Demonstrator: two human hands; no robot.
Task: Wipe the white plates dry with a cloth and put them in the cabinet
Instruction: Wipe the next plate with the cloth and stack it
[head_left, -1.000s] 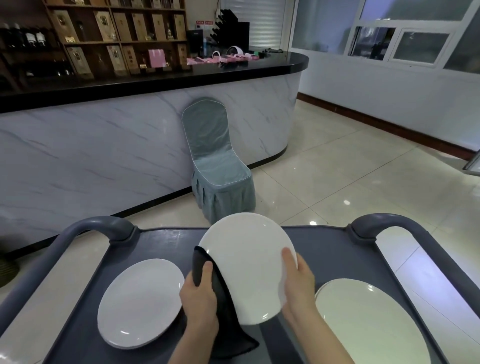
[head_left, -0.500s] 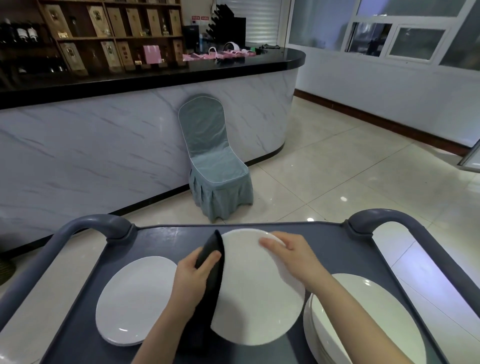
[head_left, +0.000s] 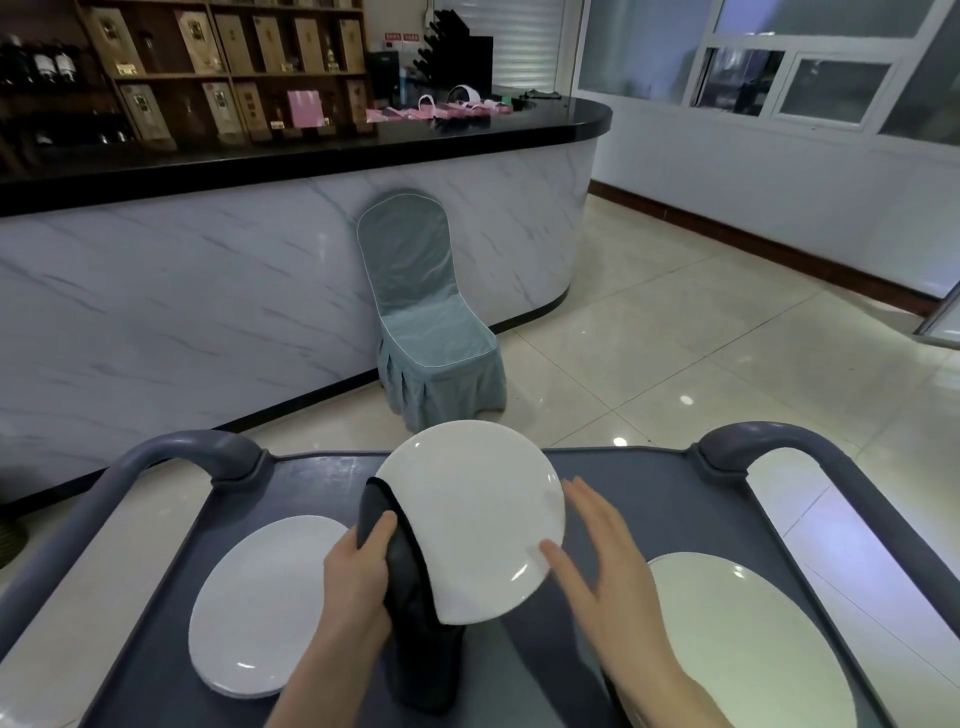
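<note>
Head view: plate (head_left: 470, 519) tilted at lower centre, likely mid-wipe. Left hand (head_left: 358, 577) grips cloth (head_left: 410, 597) at its left rim; right hand (head_left: 597, 566) fingers straight, spread at right rim. Left plate (head_left: 260, 608) and right plate (head_left: 743, 644) lie on cart (head_left: 649, 483). Cabinet unseen; storing likely all ahead.

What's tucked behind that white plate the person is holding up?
A dark cloth, gripped by the left hand, runs behind the left edge of the plate. How far it reaches behind is hidden by the plate.
</note>
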